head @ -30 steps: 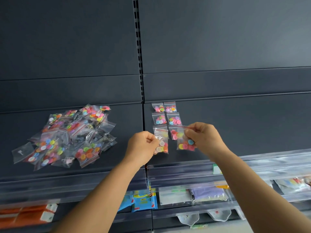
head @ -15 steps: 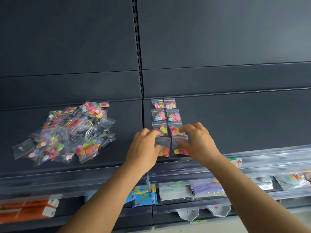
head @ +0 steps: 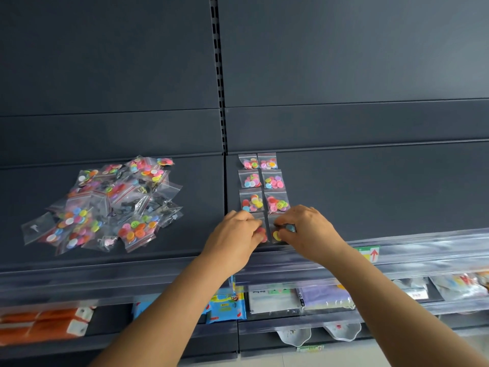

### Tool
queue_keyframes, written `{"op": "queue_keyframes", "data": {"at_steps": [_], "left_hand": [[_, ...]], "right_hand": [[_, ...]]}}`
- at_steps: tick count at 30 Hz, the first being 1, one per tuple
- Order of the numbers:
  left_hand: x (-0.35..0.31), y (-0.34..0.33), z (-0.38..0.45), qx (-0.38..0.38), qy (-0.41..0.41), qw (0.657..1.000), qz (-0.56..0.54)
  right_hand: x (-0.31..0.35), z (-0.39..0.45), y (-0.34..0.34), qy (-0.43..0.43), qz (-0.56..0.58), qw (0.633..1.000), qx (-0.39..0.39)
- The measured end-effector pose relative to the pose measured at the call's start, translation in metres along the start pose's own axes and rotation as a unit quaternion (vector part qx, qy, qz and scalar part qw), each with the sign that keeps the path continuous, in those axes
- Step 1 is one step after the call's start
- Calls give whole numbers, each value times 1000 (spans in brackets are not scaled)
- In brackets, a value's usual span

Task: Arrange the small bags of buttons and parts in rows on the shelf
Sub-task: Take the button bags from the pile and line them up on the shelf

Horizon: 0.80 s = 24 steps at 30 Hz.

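Observation:
On the dark shelf [head: 370,192], small clear bags of coloured buttons lie in two columns: three rows of pairs, from the back pair [head: 258,162] to the third pair [head: 264,202]. Just in front of them lies a fourth pair. My left hand [head: 232,241] presses its fingertips on the left bag [head: 261,233] of that pair. My right hand [head: 308,230] pinches the right bag [head: 276,233], which lies flat on the shelf. A loose heap of unsorted bags [head: 105,205] of buttons and dark parts lies on the left shelf section.
A clear plastic rail [head: 423,250] with a green price tag [head: 369,254] runs along the shelf's front edge. Below, lower shelves hold orange packs [head: 39,324], blue packets [head: 225,305] and other flat goods. A slotted upright [head: 219,75] divides the back panels.
Both hands came down from holding two bags in the air and laid them on the shelf as a fourth pair in front of the columns. The camera shifted slightly.

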State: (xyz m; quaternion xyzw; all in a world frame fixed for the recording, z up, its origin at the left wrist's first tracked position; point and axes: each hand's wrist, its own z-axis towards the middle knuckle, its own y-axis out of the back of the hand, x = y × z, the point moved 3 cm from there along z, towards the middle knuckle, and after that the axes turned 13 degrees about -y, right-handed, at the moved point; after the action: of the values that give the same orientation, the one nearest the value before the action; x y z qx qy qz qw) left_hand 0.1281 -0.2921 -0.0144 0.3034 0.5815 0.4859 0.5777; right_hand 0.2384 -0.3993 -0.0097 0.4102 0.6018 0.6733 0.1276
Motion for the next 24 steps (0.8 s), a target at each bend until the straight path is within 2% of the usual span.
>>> {"op": "queue_keyframes", "data": {"at_steps": [15, 24], "left_hand": [[0, 5, 3, 26, -18, 999, 41], [42, 48, -31, -22, 24, 995, 93]], "right_hand": [[14, 2, 6, -27, -59, 998, 19], [81, 9, 2, 56, -36, 998, -1]]}}
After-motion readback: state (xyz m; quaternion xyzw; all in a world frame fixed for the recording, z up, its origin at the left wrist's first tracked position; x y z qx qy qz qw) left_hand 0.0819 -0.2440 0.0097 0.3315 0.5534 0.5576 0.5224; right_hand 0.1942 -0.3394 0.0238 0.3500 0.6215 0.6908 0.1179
